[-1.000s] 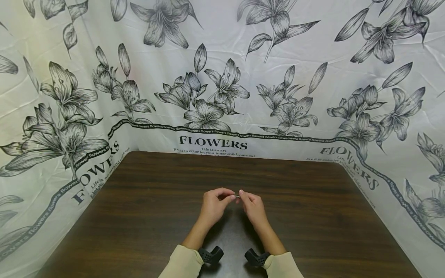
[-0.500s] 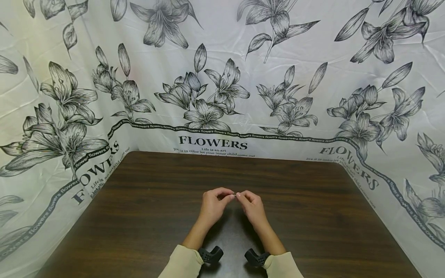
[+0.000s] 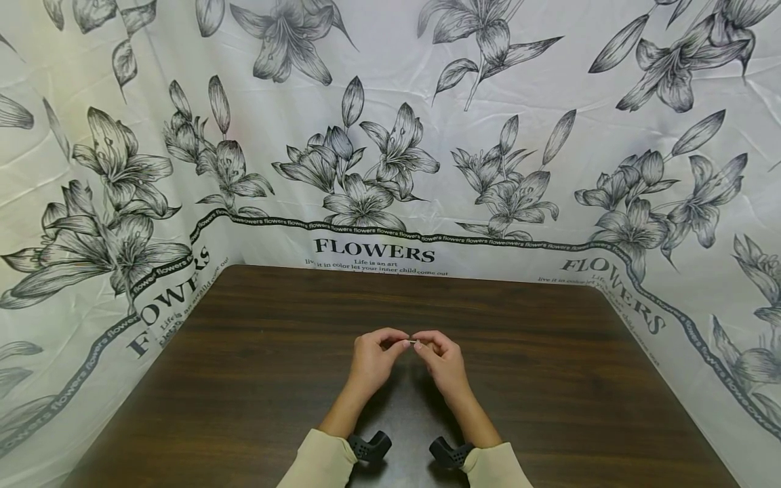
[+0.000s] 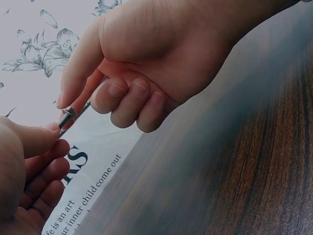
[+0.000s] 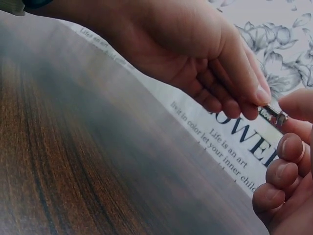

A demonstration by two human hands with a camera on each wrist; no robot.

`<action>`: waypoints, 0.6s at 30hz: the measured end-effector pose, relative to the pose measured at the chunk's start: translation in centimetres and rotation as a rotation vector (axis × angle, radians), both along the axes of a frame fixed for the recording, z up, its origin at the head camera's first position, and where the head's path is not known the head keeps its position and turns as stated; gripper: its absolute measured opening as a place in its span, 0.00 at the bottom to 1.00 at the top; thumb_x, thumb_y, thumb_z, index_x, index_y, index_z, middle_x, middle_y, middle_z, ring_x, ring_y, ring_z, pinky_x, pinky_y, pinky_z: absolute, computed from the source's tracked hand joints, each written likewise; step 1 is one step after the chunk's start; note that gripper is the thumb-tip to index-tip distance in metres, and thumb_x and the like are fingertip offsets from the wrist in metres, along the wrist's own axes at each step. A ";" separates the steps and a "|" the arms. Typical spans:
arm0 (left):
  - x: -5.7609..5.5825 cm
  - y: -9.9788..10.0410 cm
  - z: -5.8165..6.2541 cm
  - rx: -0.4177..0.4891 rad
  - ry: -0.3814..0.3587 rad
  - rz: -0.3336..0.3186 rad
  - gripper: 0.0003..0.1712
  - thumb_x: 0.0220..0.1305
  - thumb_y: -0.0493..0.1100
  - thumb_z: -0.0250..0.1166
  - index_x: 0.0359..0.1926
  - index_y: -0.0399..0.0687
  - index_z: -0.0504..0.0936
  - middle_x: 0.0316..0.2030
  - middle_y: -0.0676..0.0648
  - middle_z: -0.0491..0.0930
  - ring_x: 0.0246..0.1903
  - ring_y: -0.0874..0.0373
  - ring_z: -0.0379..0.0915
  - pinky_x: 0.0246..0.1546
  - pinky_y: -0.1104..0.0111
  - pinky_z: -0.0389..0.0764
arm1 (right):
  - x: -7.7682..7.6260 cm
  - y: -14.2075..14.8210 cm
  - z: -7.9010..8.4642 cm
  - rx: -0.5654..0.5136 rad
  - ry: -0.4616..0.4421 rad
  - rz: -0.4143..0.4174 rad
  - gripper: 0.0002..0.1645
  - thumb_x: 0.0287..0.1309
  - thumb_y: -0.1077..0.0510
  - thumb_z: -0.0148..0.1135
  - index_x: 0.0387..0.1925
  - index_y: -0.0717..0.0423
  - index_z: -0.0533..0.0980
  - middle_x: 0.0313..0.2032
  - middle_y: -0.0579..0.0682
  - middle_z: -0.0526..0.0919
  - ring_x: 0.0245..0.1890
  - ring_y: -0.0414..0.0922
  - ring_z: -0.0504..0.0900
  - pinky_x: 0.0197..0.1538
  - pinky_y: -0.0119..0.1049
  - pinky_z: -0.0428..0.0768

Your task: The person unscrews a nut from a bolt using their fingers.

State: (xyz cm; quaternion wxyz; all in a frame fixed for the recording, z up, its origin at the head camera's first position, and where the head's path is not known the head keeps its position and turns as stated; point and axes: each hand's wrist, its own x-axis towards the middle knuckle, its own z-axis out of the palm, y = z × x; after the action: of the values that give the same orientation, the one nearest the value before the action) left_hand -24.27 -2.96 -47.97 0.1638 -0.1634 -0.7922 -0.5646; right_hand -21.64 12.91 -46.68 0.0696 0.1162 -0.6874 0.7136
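Observation:
Over the middle of the table, my two hands meet fingertip to fingertip around a small silvery metal bolt (image 4: 66, 118). My left hand (image 3: 373, 359) pinches its wider end between thumb and index finger, the other fingers curled toward the palm. From the opposite side, my right hand (image 3: 445, 362) pinches the threaded shank at its far end with thumb and index finger. The right wrist view shows a wider, ring-like part of the bolt (image 5: 277, 115) beside the left fingertips; whether it is a head or a nut, I cannot tell.
A dark brown wood-grain table (image 3: 274, 318) lies under the hands. White cloth (image 3: 512, 257) with printed black lilies and "FLOWERS" lettering hangs around its back and sides. Each wrist wears a black camera mount (image 3: 371, 447) beside a pale sleeve (image 3: 320, 461).
The right fingertips have shifted slightly left along the bolt, and the right index finger has changed its place over the thumb. The left hand stays nearly still, keeping its pinch.

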 end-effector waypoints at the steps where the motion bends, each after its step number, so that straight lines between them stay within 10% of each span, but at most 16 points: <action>1: 0.0 0.0 0.0 0.000 0.002 0.001 0.03 0.55 0.37 0.73 0.32 0.47 0.88 0.27 0.56 0.84 0.27 0.63 0.77 0.29 0.69 0.78 | 0.0 0.0 0.0 -0.005 0.006 0.004 0.09 0.62 0.70 0.59 0.42 0.75 0.77 0.14 0.43 0.65 0.13 0.34 0.62 0.18 0.26 0.61; 18: 0.1 0.2 0.0 0.001 0.002 -0.011 0.03 0.55 0.37 0.73 0.32 0.47 0.88 0.27 0.56 0.84 0.26 0.63 0.77 0.28 0.69 0.78 | 0.2 0.0 0.4 0.007 -0.007 -0.033 0.13 0.70 0.66 0.51 0.45 0.75 0.76 0.13 0.46 0.65 0.13 0.35 0.63 0.18 0.26 0.62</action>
State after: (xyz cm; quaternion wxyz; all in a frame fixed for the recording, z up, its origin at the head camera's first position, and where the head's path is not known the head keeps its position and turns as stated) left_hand -24.12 -2.73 -48.01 0.1615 -0.1680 -0.7910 -0.5656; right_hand -21.47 12.88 -46.28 0.0785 0.1028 -0.6918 0.7104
